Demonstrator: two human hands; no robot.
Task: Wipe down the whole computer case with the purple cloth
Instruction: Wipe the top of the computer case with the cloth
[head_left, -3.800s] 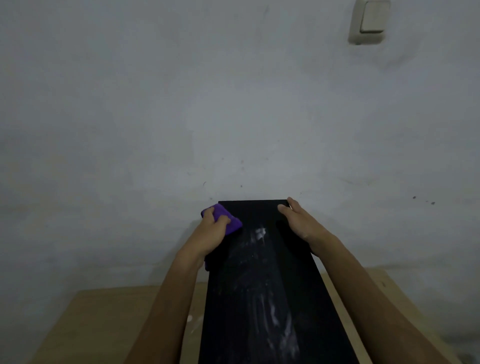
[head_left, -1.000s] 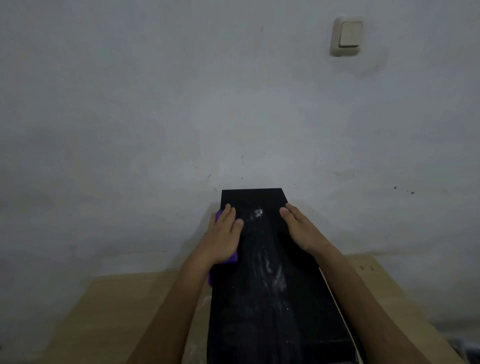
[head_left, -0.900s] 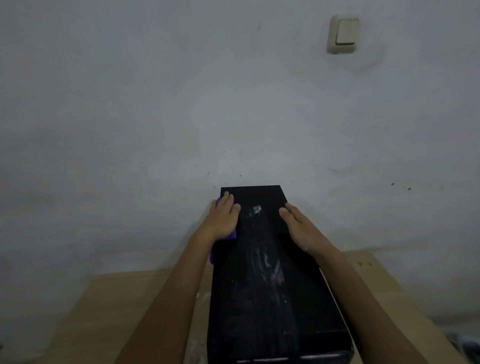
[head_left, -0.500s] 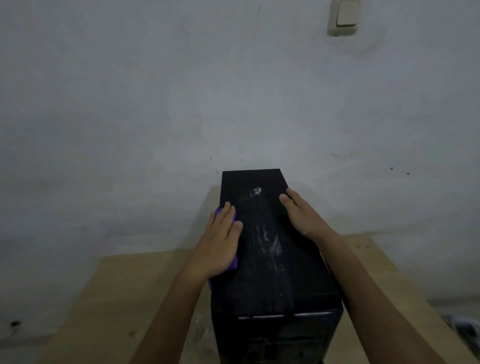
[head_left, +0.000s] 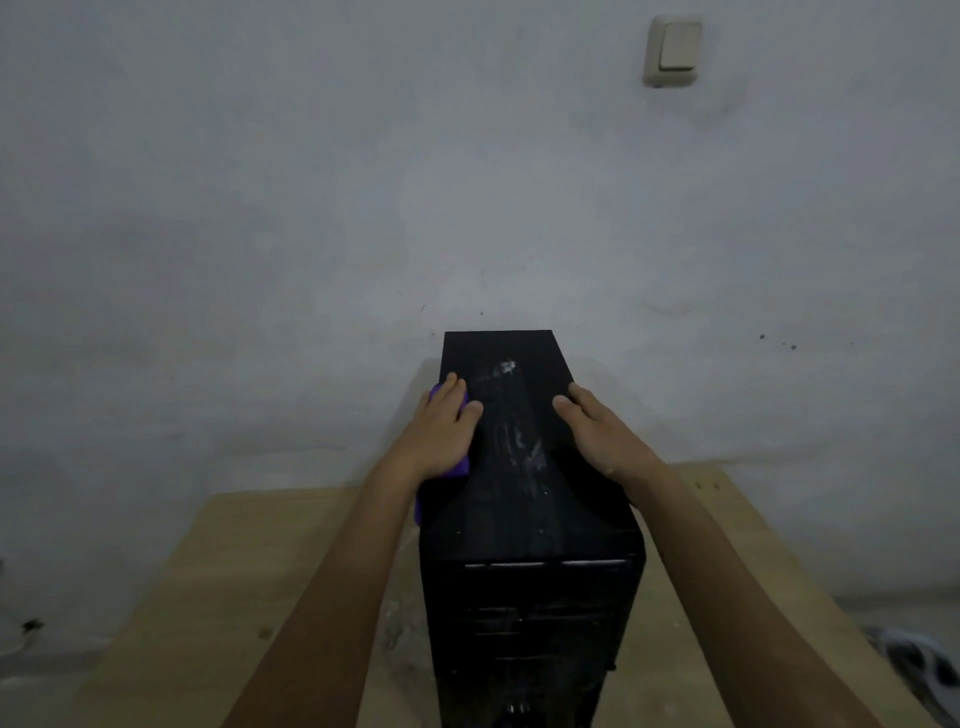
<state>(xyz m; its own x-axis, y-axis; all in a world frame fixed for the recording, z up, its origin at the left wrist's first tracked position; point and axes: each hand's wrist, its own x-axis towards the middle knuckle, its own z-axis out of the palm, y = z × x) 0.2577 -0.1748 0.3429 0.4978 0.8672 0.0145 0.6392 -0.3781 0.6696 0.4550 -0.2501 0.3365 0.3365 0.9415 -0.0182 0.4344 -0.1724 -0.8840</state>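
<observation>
Pressing the purple cloth (head_left: 457, 467) flat against the computer case (head_left: 524, 499) top's left edge, the left hand (head_left: 441, 431) keeps straight fingers; the right hand (head_left: 602, 436) rests open on the right edge.

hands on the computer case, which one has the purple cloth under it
The left hand: it presses the purple cloth flat against the left edge of the computer case. The right hand rests bare on the right edge.

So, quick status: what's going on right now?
Left hand flat on purple cloth, case's left top edge. Right hand steadying. White smears mid-top. Nothing blocking.
</observation>
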